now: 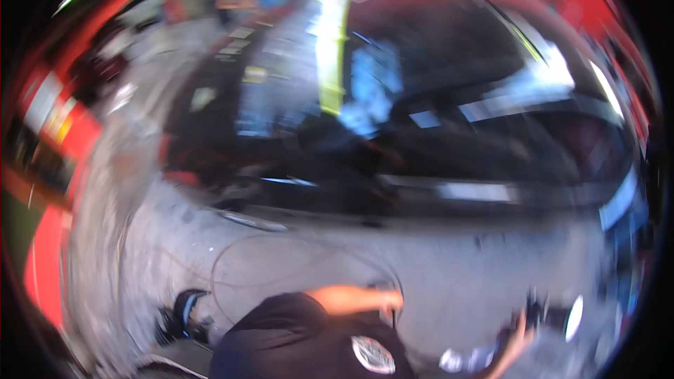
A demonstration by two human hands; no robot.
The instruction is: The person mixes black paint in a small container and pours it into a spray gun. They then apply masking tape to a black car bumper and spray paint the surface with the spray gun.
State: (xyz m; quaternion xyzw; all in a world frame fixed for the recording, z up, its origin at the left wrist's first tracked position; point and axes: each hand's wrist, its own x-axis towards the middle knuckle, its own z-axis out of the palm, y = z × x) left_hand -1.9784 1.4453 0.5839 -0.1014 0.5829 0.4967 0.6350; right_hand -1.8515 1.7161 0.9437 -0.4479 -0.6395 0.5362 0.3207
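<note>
The picture is smeared by motion. My left hand [390, 300] reaches across in front of my dark shirt, its fingers closed around a thin dark hose or cable [401, 286]. My right hand [518, 342] is low on the right, at a dark tool [539, 312] with a round white disc [574, 318] at its far end. This hand seems to grip the tool, though blur hides the exact hold. Ahead stands a shiny black car [484, 147], apart from both hands, with bright reflections on its body and glass.
The thin line loops over the grey concrete floor [449, 245] between me and the car. A black object with a blue band [188, 309] lies at the lower left. Red panels [48, 267] stand along the left. A whitish item [463, 359] shows near my right forearm.
</note>
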